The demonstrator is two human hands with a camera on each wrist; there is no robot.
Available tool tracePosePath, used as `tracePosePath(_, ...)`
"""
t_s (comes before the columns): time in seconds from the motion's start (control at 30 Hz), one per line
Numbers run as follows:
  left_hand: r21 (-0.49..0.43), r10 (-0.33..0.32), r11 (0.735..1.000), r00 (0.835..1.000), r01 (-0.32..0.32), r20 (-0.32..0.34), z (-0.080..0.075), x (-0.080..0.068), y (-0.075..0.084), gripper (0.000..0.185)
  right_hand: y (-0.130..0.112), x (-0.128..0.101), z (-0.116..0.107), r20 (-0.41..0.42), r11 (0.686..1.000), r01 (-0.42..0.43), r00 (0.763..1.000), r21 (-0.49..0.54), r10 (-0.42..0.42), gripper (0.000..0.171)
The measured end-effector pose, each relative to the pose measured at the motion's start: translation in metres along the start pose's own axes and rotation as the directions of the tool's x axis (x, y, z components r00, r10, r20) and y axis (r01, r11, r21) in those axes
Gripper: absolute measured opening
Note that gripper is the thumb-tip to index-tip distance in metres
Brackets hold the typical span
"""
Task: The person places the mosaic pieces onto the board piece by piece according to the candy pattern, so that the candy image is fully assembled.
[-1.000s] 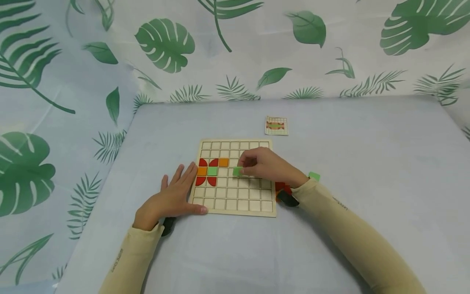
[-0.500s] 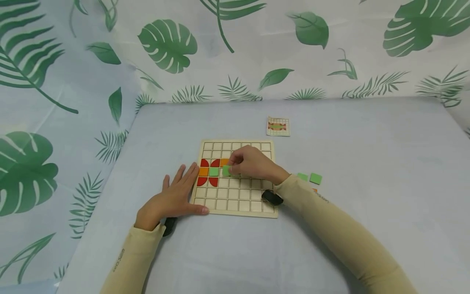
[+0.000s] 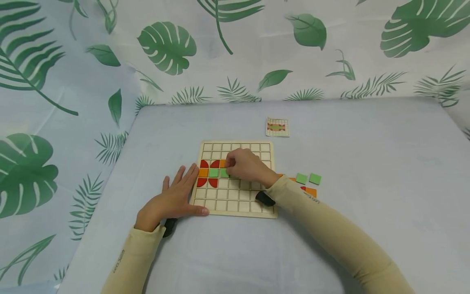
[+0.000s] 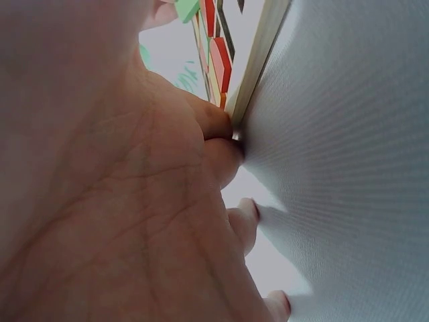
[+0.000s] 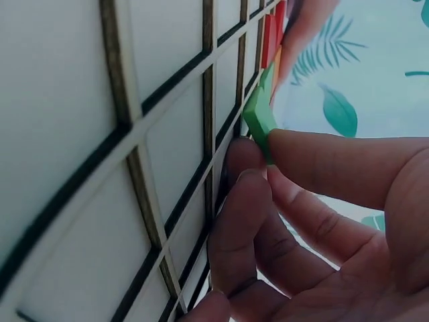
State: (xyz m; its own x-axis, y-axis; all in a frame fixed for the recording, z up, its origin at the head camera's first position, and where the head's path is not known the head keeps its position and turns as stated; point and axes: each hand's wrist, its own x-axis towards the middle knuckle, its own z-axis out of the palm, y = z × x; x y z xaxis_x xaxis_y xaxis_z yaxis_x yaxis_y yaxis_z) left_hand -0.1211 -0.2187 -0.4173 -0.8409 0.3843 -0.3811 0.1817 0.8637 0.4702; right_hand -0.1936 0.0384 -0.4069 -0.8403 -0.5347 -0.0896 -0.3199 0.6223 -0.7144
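Note:
A wooden grid board (image 3: 235,207) lies on the table. Red quarter-circle pieces (image 3: 202,182), orange squares (image 3: 203,172) and a green square (image 3: 213,172) sit in its left cells. My right hand (image 3: 247,165) pinches another green square tile (image 5: 258,119) at the cell just right of the placed green one. In the right wrist view this tile looks slightly tilted, its near edge by the thumb. My left hand (image 3: 169,200) rests at the board's left edge, fingers spread, thumb at the near-left corner. In the left wrist view its index finger touches the board's side (image 4: 258,60).
A small pattern card (image 3: 277,127) lies behind the board. To the right are two loose green squares (image 3: 315,179), orange pieces (image 3: 311,192) and a bit of red, partly hidden by the right sleeve (image 3: 330,224). A leaf-print cloth (image 3: 235,61) hangs behind.
The right hand has moved left with the green tile, bringing it down beside the placed green square. More loose pieces show beyond the right forearm. The left hand stays still.

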Motion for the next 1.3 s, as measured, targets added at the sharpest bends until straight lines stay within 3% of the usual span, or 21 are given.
tracePosePath(0.4, 0.014, -0.01, 1.0, 1.0, 0.01, -0.001, -0.001, 0.0, 0.003, 0.13, -0.007, 0.001, 0.007, -0.023, 0.993, -0.071, 0.997, -0.092, 0.069, 0.006)
tracePosePath(0.77, 0.018, -0.001, 1.0, 1.0, 0.001, 0.002, 0.0, -0.001, 0.002, 0.13, -0.009, -0.003, 0.012, -0.071, 0.993, -0.067, 0.996, -0.094, 0.061, 0.009)
tracePosePath(1.0, 0.022, 0.003, 1.0, 1.0, -0.003, 0.002, -0.001, -0.001, 0.005, 0.13, -0.006, -0.007, 0.008, -0.032, 0.997, -0.033, 0.999, -0.071, 0.031, 0.005)
tracePosePath(1.3, 0.023, 0.009, 1.0, 1.0, -0.009, 0.001, -0.002, -0.002, 0.005, 0.13, 0.0, -0.021, 0.0, 0.059, 0.999, 0.02, 0.998, 0.03, -0.022, 0.023)
